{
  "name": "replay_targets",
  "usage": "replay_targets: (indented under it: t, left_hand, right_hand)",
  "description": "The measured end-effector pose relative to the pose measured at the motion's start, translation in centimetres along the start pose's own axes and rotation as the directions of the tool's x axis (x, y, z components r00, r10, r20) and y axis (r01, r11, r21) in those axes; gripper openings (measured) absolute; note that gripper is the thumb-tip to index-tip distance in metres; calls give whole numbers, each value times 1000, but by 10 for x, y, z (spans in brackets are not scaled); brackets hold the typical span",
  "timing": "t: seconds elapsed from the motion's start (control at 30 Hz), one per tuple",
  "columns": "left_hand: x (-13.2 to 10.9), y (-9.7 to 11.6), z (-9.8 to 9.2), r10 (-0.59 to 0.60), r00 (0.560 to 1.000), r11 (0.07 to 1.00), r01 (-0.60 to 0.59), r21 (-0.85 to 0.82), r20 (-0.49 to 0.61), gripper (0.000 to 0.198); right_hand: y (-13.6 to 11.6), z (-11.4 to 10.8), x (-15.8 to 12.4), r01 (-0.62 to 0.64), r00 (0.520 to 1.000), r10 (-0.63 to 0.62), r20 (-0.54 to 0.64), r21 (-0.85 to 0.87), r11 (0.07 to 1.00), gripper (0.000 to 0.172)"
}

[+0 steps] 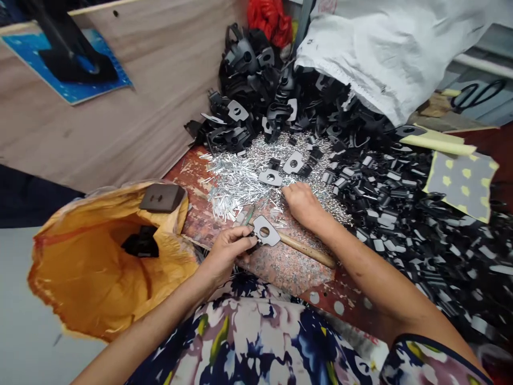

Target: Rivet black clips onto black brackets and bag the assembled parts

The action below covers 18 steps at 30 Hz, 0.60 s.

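Observation:
Pinched in my left hand [230, 247] is a black plastic part with a flat grey plate [266, 231] that has a round hole. My right hand [302, 203] is at the near edge of a heap of small metal pieces [316, 184], fingers curled down; what they pinch, if anything, is hidden. Just left of that heap lies a pile of thin silvery pins [236, 184]. Two similar grey-plated parts, one left [270, 177] and one right [294, 162], rest on the metal pieces beyond my right hand. A wooden handle [306, 250] lies on the worktop under my hands.
An open yellow sack [96, 283] hangs at the left, with a dark block [162, 198] on its rim. Black plastic parts [248, 69] are heaped at the back; small black pieces [401, 214] cover the right. A white sack [385, 48] and wooden board [160, 80] stand behind.

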<state>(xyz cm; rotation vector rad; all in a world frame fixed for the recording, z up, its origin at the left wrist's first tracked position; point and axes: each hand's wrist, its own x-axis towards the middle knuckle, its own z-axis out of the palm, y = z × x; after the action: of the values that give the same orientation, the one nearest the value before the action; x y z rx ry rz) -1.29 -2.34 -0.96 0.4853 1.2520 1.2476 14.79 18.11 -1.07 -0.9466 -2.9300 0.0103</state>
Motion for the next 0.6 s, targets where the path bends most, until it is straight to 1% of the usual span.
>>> replay_targets:
  t: [0.07,0.1,0.13,0.17,0.2,0.23,0.27,0.3,0.33,0.37,0.47,0.53,0.6]
  left_hand:
    - [0,0,-3,-22,1000,998,21,-62,-2,21]
    - [0,0,-5,-21,1000,996,20,-83,-6,21]
    - [0,0,-6,-17,1000,995,16,-99,-11,22]
    - [1,0,-7,-13,1000,993,11,-114,-16,22]
    - [1,0,-8,-10,1000,992,8,-130,-15,22]
    - [2,0,-9,-8,1000,989,6,-148,-14,22]
    - [2,1,-9,-7,1000,986,5,-169,-11,22]
    - [2,2,-9,-7,1000,982,5,-189,-7,21]
    - [1,3,-8,-8,1000,978,8,-209,-1,21]
    - [1,4,-8,-7,1000,974,8,-226,6,21]
    - [-2,6,-7,11,999,960,-1,-280,35,22]
    - [-3,6,-6,29,999,947,-18,-321,27,24]
    - [-3,4,-5,42,999,939,-36,-342,8,27]
  right_hand:
    - [3,-1,-5,-35,998,37,-41,56,998,25]
    - [3,-3,-11,-64,994,75,-74,139,988,23]
    - [2,-5,-18,-98,986,130,-106,265,959,20]
    - [-1,-8,-26,-126,973,195,-124,426,896,15]
    - [-7,-12,-35,-139,959,258,-119,592,793,10]
    - [-16,-16,-44,-140,948,303,-95,733,666,6]
    - [-25,-19,-52,-130,942,329,-64,835,534,4]
    - [-36,-21,-59,-113,941,336,-37,902,417,6]
    - [-45,-22,-65,-94,943,332,-20,942,323,8]
    - [-54,-22,-69,-72,945,326,-14,966,249,9]
    - [-67,-15,-74,7,948,317,-39,995,100,9]
    - [-67,-9,-74,51,947,316,-62,998,45,8]
    - [-67,-8,-74,69,948,308,-78,997,40,7]
